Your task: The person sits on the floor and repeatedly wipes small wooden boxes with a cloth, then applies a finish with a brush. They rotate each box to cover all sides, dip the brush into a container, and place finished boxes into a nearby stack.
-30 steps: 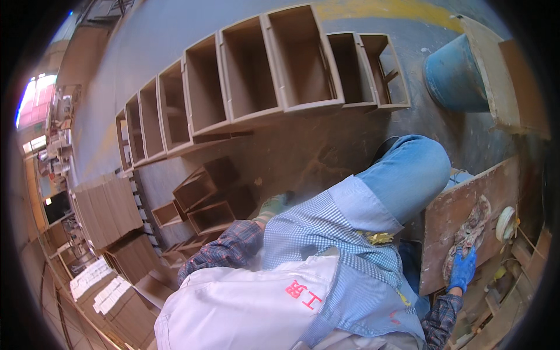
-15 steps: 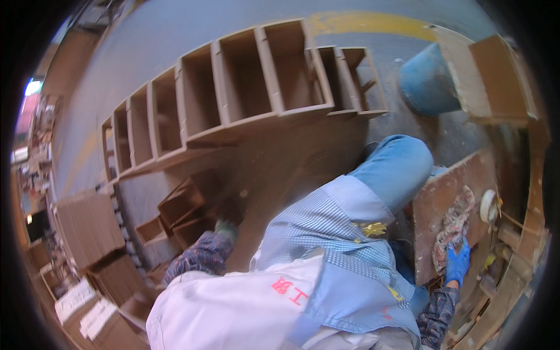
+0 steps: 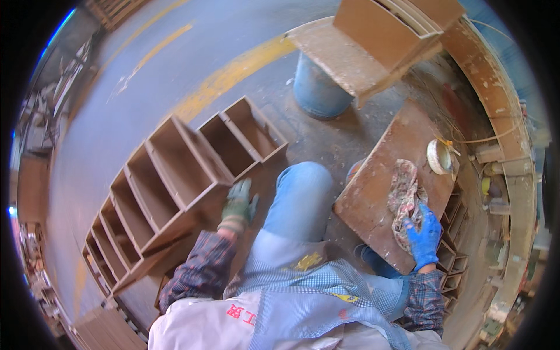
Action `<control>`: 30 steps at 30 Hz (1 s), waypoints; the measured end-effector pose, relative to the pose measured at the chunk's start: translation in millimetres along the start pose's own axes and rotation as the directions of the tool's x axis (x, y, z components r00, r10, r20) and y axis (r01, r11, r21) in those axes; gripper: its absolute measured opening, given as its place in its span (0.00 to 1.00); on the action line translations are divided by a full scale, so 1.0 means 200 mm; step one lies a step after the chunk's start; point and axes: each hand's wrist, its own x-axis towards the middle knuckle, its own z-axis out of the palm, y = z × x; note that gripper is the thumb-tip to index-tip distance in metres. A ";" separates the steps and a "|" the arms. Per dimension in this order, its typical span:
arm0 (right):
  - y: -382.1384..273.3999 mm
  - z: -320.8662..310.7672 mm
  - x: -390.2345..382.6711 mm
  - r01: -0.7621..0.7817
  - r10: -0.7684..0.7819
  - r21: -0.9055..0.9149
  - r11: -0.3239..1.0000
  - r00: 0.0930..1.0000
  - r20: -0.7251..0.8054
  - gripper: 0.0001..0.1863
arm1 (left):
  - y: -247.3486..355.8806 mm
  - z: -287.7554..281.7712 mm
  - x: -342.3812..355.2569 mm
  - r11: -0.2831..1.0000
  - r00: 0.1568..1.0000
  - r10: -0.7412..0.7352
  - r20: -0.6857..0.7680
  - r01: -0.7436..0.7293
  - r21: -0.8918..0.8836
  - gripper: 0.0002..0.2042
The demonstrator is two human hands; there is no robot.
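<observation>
My left hand (image 3: 238,205), in a green glove, rests with its fingers stretched out against the near side of a row of brown board boxes (image 3: 166,224). The boxes stand side by side with their open compartments facing up and away. On my right, a stained brown board (image 3: 373,195) lies beside my knee. A crumpled, mottled rag (image 3: 401,195) is spread along it. The blue-gloved right hand (image 3: 424,238) has its fingers closed on the rag's near end. Beyond the rag sits a white round tub (image 3: 438,156) with something yellowish across its rim.
Ahead stands a blue bucket (image 3: 321,87) under a worn board (image 3: 332,49) carrying another brown box (image 3: 379,32). Along the right runs a curved wooden bench edge (image 3: 504,99). More open boxes (image 3: 452,256) are stacked below it. Stacked boards (image 3: 108,329) lie at lower left.
The view has turned to the right. My left hand has come forward from low beside the loose boxes to the side of the box row. The right hand stays at the rag.
</observation>
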 end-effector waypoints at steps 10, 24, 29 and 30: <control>0.16 0.12 -0.15 -0.117 0.161 -0.262 0.958 0.975 0.152 0.45 | 0.09 0.62 1.10 0.942 0.880 -0.257 0.399 0.136 0.307 0.22; 0.65 -0.03 0.07 -0.172 0.214 -0.517 0.838 0.977 0.021 0.27 | 0.44 -0.24 0.93 0.995 0.967 -0.095 0.237 0.098 -0.003 0.19; 0.66 -0.25 0.13 -0.266 0.265 0.061 0.962 0.964 0.027 0.29 | 0.77 -0.81 0.63 0.963 0.990 0.140 0.001 -0.136 0.233 0.16; 0.68 -0.29 0.15 -0.314 0.317 0.053 0.948 0.947 -0.051 0.29 | 0.83 -0.91 0.56 0.936 0.972 0.232 -0.023 -0.217 0.277 0.15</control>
